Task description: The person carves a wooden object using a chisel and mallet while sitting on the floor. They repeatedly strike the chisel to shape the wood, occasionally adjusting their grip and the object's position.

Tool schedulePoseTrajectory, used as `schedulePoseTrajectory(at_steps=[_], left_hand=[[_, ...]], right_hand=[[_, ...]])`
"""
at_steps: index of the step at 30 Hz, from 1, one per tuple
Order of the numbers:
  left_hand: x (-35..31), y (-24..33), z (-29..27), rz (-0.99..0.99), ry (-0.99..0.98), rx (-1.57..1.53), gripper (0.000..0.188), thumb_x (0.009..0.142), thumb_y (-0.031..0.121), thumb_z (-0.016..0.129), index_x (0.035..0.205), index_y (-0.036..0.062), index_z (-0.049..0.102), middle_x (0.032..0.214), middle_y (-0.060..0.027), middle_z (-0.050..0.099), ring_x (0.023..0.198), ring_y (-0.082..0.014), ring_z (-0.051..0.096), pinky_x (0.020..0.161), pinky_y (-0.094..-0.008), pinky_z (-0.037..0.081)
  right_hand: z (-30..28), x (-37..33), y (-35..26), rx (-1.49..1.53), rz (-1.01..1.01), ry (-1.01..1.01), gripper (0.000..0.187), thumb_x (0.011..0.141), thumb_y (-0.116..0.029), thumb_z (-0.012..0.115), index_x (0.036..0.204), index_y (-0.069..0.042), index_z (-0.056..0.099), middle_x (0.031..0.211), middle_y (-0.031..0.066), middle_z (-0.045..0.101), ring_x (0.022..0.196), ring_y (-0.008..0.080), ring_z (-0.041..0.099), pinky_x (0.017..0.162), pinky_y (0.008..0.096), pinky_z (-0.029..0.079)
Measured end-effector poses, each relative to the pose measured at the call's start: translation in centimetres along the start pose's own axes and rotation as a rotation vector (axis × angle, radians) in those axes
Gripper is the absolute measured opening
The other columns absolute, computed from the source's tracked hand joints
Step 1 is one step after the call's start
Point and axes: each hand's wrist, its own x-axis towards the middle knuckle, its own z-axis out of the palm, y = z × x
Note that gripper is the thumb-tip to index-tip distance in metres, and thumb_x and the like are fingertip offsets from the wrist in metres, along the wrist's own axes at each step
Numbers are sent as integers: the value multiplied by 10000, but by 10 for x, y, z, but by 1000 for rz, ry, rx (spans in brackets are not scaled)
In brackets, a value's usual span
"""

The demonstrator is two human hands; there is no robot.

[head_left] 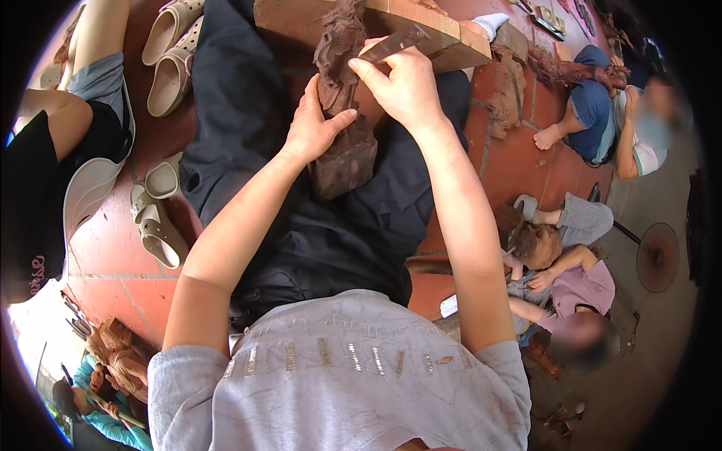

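A reddish-brown carved wooden figure (335, 56) leans across my lap, with its square base (344, 164) between my thighs. Around its lower middle my left hand (310, 129) is closed, thumb across the front. My right hand (406, 90) pinches a flat, dark metal scraper blade (404, 40) with a hole near its outer end. The blade's inner end is hidden behind my fingers, close to the figure's upper part; I cannot tell whether it touches the wood. The figure's top runs up against a thick pale wooden block (455, 39).
Beige clogs (171, 79) and another pair (159, 218) lie on the red tiles (113, 293) to the left. A rough wood piece (508, 98) stands to the right. Several people sit nearby, some with carvings. A round fan (657, 257) is at far right.
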Motion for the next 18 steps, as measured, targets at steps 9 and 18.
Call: schedulePoseTrajectory(at_steps=[9, 18], left_hand=[[1, -3, 1, 12, 8, 10, 1061, 799, 452, 780, 1554, 28, 167, 1467, -266, 417, 1364, -387, 434, 1121, -431, 374], [3, -11, 5, 29, 4, -18, 1048, 802, 445, 780, 1556, 43, 172, 1458, -262, 426, 1353, -387, 445, 1112, -436, 384]], right_hand=[[-3, 5, -5, -40, 120, -113, 175, 830, -173, 774, 919, -29, 727, 1019, 143, 717, 974, 314, 688, 830, 383, 547], [3, 0, -3, 80, 247, -47, 159, 818, -182, 791, 906, -58, 745, 1070, 138, 716, 1060, 286, 669, 901, 394, 526]])
